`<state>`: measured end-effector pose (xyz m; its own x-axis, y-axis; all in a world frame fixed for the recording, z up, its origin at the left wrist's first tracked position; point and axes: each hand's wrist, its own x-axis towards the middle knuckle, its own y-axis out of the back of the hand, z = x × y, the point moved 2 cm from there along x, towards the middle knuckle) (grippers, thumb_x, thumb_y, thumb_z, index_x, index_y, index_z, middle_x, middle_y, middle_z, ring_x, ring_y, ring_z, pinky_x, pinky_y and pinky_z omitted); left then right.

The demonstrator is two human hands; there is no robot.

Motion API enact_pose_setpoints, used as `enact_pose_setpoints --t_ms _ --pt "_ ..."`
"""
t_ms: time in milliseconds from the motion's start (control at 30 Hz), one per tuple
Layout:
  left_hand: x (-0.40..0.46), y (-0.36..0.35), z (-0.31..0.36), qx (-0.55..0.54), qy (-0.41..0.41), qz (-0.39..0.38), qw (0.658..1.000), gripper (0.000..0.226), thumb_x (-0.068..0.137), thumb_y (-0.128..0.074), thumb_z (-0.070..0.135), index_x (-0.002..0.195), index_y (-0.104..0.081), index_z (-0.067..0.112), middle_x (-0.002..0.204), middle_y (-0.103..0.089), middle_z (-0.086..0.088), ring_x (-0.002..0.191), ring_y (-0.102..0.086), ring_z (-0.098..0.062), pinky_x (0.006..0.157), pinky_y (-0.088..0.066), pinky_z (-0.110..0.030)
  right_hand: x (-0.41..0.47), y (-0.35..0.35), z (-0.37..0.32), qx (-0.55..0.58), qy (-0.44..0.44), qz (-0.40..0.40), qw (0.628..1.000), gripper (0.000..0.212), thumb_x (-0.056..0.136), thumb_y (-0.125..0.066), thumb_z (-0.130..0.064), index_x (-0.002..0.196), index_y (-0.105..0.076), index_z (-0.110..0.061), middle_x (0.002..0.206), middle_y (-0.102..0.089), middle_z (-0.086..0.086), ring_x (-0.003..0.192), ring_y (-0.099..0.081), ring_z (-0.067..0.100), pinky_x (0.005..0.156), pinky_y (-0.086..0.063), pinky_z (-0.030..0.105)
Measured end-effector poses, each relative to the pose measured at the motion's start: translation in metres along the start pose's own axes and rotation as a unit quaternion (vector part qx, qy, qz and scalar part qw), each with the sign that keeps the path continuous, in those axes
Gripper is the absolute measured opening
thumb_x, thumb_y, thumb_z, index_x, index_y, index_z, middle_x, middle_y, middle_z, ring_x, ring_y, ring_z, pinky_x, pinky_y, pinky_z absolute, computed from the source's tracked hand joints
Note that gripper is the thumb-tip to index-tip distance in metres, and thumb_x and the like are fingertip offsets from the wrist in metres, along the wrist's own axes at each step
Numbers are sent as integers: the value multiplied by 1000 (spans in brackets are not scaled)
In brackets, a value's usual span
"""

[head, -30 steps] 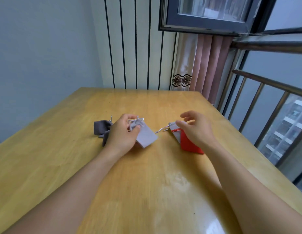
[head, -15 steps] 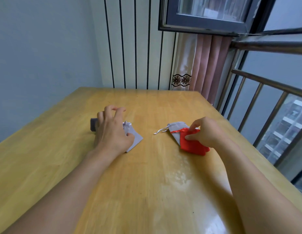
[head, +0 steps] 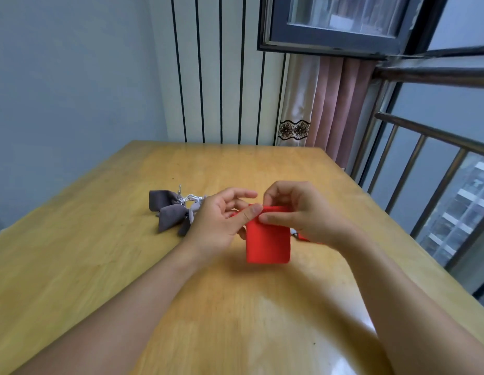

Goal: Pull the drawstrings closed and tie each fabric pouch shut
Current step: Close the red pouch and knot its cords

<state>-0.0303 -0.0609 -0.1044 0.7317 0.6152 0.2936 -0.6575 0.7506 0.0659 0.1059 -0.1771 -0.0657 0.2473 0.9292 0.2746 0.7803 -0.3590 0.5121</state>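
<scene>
While tied grey pouches lie aside, left hand and right hand both pinch the red pouch at its unclosed mouth.

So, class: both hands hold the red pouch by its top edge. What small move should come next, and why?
Probably find the drawstrings and pull them outward. The left hand and right hand both pinch the top edge of the red pouch, which hangs flat with its mouth not yet gathered, unlike the dark grey pouches on the table.
</scene>
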Motion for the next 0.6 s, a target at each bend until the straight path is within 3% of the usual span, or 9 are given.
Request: enact_pose_setpoints --t_ms 67,133,233,367,533,600 --pt "1 3 -1 -13 20 23 999 18 80 -74 23 96 -73 15 84 -72 -9 71 -68 -14 63 -53 -26 1 -8 -1 52 -16 -5 998 26 84 -76 -2 106 -62 -2 82 -70 13 61 -60 8 52 -44 16" --pt "4 9 -3 -35 25 59 997 8 81 -74 17 88 -74 13 84 -73 -12 74 -68 -15 65 -56 -26 2 -4 3 78 -45 1 996 37 82 -77 -5 116 -62 -5 82 -71 14 64 -62 12 57 -49 20" --pt "8 17 -1 -60 33 88 994 13 84 -71 9 96 -73 3 88 -74 -15 76 -69 -16 68 -58 -24 3 9 14 71 -66 35 995 26 80 -78 -13 104 -72 -5 74 -71 9 65 -62 18 62 -54 28" --pt "10 25 2 -56 37 76 995 19 88 -66 5 106 -72 1 92 -75 -13 78 -72 -14 69 -57 -20 4 16 22 86 -64 92 990 10 83 -76 -7 92 -77 -2 77 -72 16 61 -62 10 62 -54 20" --pt "9 37 0 130 10 71 989 4 84 -74 10 83 -76 7 63 -70 -7 52 -63 -9 54 -53 -19 6 21 31 105 -75 132 983 10 85 -74 -6 91 -76 1 74 -73 14 59 -62 12 59 -54 21" --pt "7 37 -2 205 -1 67 976 16 84 -76 19 74 -74 6 57 -65 -8 46 -57 -7 47 -50 -18 7 22 34 98 -73 146 982 9 85 -74 -5 89 -75 3 72 -72 14 57 -61 12 56 -54 22"
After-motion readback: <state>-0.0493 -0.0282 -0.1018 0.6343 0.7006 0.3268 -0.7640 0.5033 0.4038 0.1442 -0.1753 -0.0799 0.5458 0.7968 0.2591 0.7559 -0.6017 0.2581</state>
